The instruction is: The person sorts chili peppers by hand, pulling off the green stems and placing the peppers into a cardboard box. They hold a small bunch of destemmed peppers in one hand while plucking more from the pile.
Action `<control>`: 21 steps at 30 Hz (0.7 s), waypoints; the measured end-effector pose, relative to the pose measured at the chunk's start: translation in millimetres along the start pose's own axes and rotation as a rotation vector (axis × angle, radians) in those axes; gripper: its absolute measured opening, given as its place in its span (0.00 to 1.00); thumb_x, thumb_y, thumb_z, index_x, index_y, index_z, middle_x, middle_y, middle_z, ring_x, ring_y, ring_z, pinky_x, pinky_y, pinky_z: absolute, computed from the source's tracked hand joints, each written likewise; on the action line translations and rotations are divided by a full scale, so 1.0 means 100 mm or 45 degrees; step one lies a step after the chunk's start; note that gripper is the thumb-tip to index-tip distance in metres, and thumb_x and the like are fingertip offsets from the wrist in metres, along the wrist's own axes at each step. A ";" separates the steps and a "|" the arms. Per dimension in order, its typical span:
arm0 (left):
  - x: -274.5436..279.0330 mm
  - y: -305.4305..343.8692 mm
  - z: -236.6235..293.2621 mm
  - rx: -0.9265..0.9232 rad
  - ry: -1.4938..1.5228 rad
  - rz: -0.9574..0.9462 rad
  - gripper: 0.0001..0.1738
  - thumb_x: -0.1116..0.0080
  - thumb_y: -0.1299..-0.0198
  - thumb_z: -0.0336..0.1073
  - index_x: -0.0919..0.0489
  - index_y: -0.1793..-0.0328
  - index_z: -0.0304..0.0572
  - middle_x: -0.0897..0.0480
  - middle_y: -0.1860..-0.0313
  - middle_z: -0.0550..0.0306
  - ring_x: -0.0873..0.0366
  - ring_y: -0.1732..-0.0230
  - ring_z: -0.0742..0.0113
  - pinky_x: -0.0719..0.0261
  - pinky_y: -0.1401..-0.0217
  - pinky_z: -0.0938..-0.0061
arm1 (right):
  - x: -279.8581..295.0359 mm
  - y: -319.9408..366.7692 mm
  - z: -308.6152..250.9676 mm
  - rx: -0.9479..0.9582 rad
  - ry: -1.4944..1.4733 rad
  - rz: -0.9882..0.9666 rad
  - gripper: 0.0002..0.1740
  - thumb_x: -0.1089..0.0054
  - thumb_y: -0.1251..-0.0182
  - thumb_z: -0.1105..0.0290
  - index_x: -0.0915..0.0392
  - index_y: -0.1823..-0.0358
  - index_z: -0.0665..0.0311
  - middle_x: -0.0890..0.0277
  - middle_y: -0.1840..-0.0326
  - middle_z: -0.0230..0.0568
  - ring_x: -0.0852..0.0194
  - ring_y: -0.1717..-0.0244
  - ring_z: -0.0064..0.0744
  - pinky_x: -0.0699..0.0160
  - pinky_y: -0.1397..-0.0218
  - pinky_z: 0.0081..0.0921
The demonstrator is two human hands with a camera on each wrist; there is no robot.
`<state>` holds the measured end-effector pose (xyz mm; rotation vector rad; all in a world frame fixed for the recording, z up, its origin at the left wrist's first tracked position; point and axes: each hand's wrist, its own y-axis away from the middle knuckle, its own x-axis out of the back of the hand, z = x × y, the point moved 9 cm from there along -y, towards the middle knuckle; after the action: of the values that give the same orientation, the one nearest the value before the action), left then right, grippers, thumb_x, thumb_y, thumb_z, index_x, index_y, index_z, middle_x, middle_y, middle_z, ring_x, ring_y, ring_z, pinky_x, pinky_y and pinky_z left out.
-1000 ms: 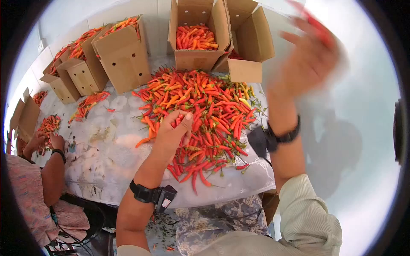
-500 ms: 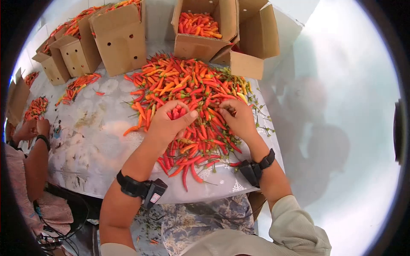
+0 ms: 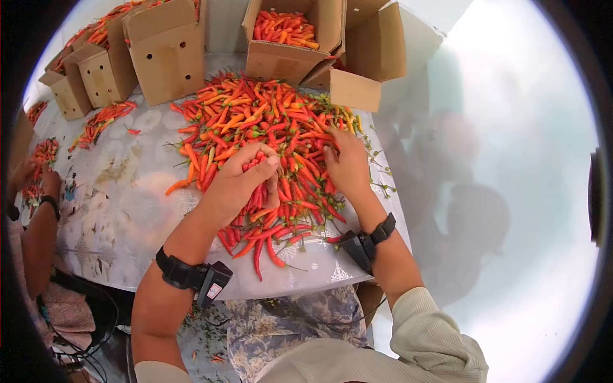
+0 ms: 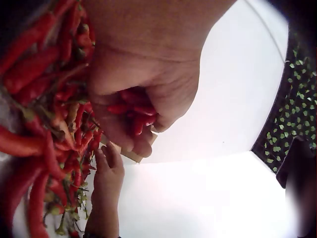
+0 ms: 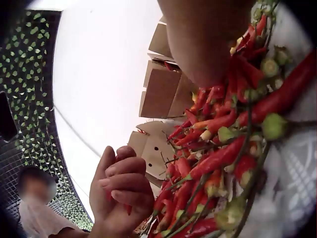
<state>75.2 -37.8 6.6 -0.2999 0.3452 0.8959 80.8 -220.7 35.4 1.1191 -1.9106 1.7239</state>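
Note:
A large pile of red and orange chili peppers (image 3: 242, 115) covers the middle of the table. Over its front part, the left hand (image 3: 239, 182) curls round several red peppers (image 4: 133, 109), which show inside the fingers in the left wrist view. The right hand (image 3: 348, 163) is at the pile's right side, fingers bent down against the peppers; whether it pinches one is hidden. In the right wrist view the left hand (image 5: 121, 191) appears with its fingers folded over red peppers.
Behind the pile stand a carton (image 3: 281, 60) holding peppers and another carton (image 3: 354, 89) with its flap down. More filled cartons (image 3: 163, 57) line the back left. Green stems (image 3: 383, 172) lie along the right edge. Another person's hands (image 3: 48, 182) work among peppers at far left.
The right hand has come down from the raised position at upper right, where it held something red, to the pile. The left hand still holds its peppers. The head view has shifted slightly.

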 end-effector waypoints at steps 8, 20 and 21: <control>-0.03 0.03 -0.05 0.120 -0.124 -0.021 0.09 0.45 0.37 0.38 0.31 0.60 0.43 0.31 0.81 0.65 0.34 0.85 0.79 0.35 0.86 0.84 | -0.02 -0.01 -0.03 -0.045 -0.090 -0.156 0.14 0.36 0.51 0.74 0.22 0.60 0.63 0.24 0.61 0.46 0.29 0.57 0.49 0.31 0.52 0.39; 0.02 0.03 -0.01 0.109 -0.205 0.058 0.13 0.35 0.46 0.32 0.30 0.61 0.45 0.36 0.83 0.73 0.44 0.88 0.86 0.50 0.88 0.88 | 0.04 -0.03 -0.31 0.041 -0.476 -0.186 0.12 0.38 0.44 0.69 0.23 0.58 0.63 0.25 0.61 0.45 0.27 0.57 0.45 0.28 0.53 0.34; 0.03 0.03 -0.01 0.108 -0.207 0.065 0.13 0.35 0.46 0.32 0.30 0.61 0.45 0.36 0.83 0.74 0.44 0.87 0.86 0.50 0.87 0.88 | 0.08 -0.05 -0.37 0.078 -0.488 -0.137 0.11 0.39 0.43 0.70 0.23 0.58 0.63 0.25 0.60 0.45 0.27 0.56 0.45 0.28 0.53 0.34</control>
<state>73.9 -34.5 4.2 -0.1397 0.2405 0.9468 69.9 -187.8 52.0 1.6432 -1.9721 1.6086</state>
